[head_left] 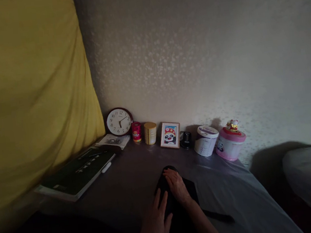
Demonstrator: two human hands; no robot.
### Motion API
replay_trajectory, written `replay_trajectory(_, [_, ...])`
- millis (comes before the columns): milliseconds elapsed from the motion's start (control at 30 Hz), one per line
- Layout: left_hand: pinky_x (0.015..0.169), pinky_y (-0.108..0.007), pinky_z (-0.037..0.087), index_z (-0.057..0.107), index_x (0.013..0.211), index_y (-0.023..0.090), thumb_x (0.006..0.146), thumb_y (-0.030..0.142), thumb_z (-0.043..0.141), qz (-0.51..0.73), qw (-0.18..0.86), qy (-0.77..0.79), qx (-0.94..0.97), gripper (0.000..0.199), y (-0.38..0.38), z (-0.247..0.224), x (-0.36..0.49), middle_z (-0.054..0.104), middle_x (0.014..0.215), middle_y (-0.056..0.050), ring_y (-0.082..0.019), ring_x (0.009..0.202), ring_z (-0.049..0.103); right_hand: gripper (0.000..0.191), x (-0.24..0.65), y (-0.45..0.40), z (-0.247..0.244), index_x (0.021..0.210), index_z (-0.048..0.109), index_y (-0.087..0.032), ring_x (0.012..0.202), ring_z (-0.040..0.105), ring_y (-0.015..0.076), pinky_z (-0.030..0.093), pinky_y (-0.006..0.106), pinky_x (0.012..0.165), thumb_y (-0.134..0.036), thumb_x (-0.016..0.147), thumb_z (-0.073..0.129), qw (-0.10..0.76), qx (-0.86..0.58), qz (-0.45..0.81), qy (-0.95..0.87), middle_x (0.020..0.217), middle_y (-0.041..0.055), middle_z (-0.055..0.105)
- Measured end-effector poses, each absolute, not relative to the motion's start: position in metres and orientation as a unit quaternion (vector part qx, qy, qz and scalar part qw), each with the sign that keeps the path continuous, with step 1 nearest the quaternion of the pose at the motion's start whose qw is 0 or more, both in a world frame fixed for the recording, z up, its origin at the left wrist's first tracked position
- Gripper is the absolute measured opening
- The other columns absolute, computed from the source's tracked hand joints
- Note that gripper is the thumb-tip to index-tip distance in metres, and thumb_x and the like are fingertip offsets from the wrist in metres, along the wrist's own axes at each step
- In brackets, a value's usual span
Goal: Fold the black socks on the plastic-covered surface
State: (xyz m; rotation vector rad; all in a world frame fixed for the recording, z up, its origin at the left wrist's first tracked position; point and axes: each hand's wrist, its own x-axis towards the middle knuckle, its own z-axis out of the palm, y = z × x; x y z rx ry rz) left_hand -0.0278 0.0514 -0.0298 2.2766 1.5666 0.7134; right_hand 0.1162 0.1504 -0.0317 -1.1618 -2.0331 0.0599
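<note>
A black item (pixel 190 191), dark and soft-looking, lies on the table in front of me; what kind of thing it is, I cannot make out. Its rounded far end sits under my right hand (pixel 176 183), whose fingers rest flat across the top. My left hand (pixel 157 217) is at the item's left side, fingers spread and stretched forward. From the right side of the item a black strap (pixel 220 217) runs out over the table cover. The item's near part is lost in shadow between my forearms.
Along the wall stand a clock (pixel 119 121), a red can (pixel 136 132), a yellow-lidded can (pixel 150 133), a framed panda picture (pixel 170 135), a small black object (pixel 186 140), a white tub (pixel 206 140) and a pink tub (pixel 230 143). A green board (pixel 80 171) lies left, by a yellow curtain (pixel 33 81).
</note>
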Motion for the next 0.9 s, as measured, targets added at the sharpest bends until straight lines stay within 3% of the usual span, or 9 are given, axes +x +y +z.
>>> replay_trajectory(233, [0.108, -0.04, 0.03, 0.023, 0.137, 0.007, 0.079, 0.018, 0.037, 0.226, 0.161, 0.568, 0.775, 0.061, 0.049, -0.037, -0.02, 0.024, 0.146, -0.014, -0.024, 0.133, 0.024, 0.028, 0.104, 0.123, -0.016, 0.098, 0.065, -0.025, 0.11, 0.055, 0.0169, 0.032, 0.042, 0.103, -0.022, 0.092, 0.038, 0.338, -0.399, 0.068, -0.85, 0.099, 0.0017, 0.069])
replay_trajectory(500, [0.109, -0.041, 0.026, 0.011, 0.14, 0.009, 0.075, 0.016, 0.038, 0.186, 0.21, 0.549, 0.787, 0.071, 0.046, -0.05, -0.03, 0.013, 0.148, -0.015, -0.022, 0.135, 0.016, 0.033, 0.118, 0.18, -0.024, 0.094, 0.066, -0.024, 0.106, 0.057, 0.0185, 0.038, 0.039, 0.096, -0.017, 0.091, 0.034, 0.313, -0.446, 0.001, -0.839, 0.099, 0.0022, 0.069])
replay_trajectory(667, [0.108, -0.045, 0.025, 0.0, 0.141, 0.018, 0.058, 0.006, 0.048, 0.204, 0.198, 0.548, 0.786, 0.097, 0.052, -0.084, -0.032, 0.01, 0.149, -0.012, -0.025, 0.136, 0.014, 0.034, 0.129, 0.198, -0.029, 0.097, 0.065, -0.022, 0.096, 0.062, 0.0185, 0.047, 0.032, 0.084, -0.022, 0.09, 0.031, 0.332, -0.523, -0.009, -0.785, 0.099, 0.006, 0.069])
replay_trajectory(900, [0.105, -0.043, 0.032, -0.012, 0.139, 0.019, 0.067, 0.004, 0.043, 0.263, 0.174, 0.521, 0.793, 0.092, 0.045, -0.088, -0.027, 0.011, 0.149, -0.015, -0.025, 0.135, 0.019, 0.033, 0.203, 0.141, -0.045, 0.091, 0.065, -0.019, 0.085, 0.065, 0.0241, 0.048, 0.034, 0.073, -0.031, 0.086, 0.035, 0.382, -0.681, -0.023, -0.624, 0.089, 0.0121, 0.069])
